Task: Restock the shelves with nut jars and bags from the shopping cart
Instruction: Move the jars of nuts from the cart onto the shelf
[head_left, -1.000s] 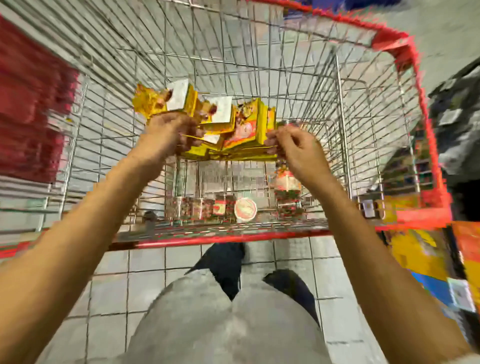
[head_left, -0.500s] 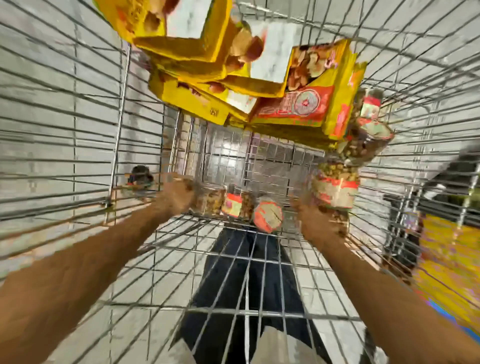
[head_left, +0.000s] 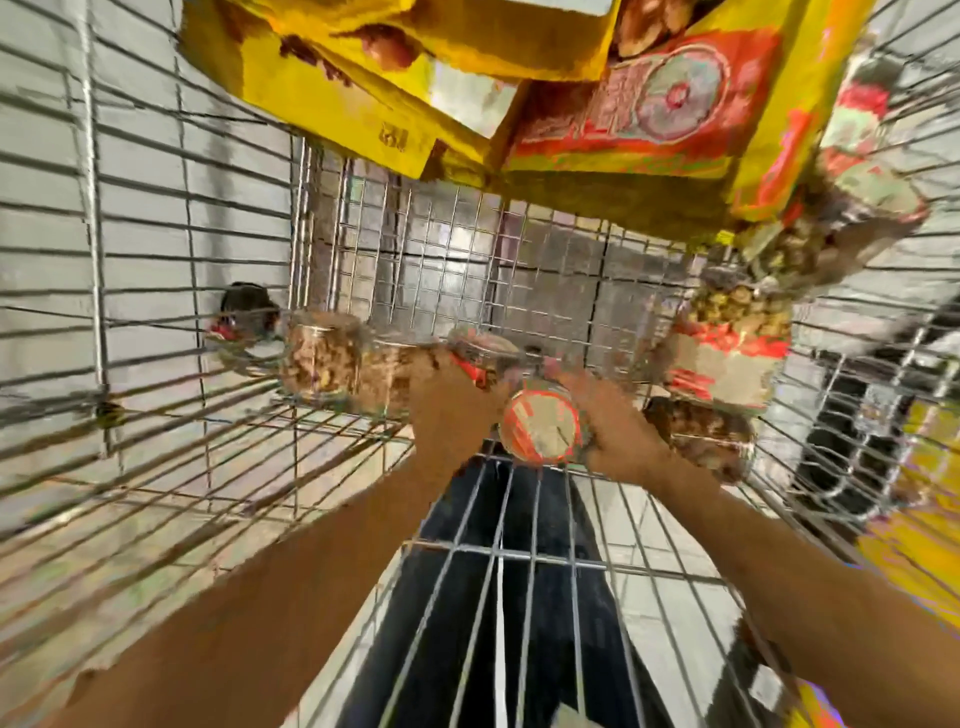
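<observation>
Both arms reach down into the wire shopping cart (head_left: 156, 322). A nut jar with a red and white lid (head_left: 540, 427) lies between my hands, lid toward me. My right hand (head_left: 621, 439) curls round its right side. My left hand (head_left: 449, 410) is against its left side, next to a second lying jar (head_left: 480, 351); blur hides its fingers. Two clear nut jars (head_left: 324, 361) lie further left. A labelled jar (head_left: 727, 353) and a dark-filled one (head_left: 698, 434) sit to the right. Yellow nut bags (head_left: 519, 88) fill the top of the view.
Another jar (head_left: 857, 208) lies against the cart's right wall under the bags. A dark caster wheel (head_left: 244, 312) shows through the left wire wall. Tiled floor and my dark trousers (head_left: 519, 597) are visible beneath the cart grid. The whole view is motion-blurred.
A second ago both hands held the yellow bags up in the cart. They let go, dropped to the cart bottom, and have now closed in from either side on the lidded jar.
</observation>
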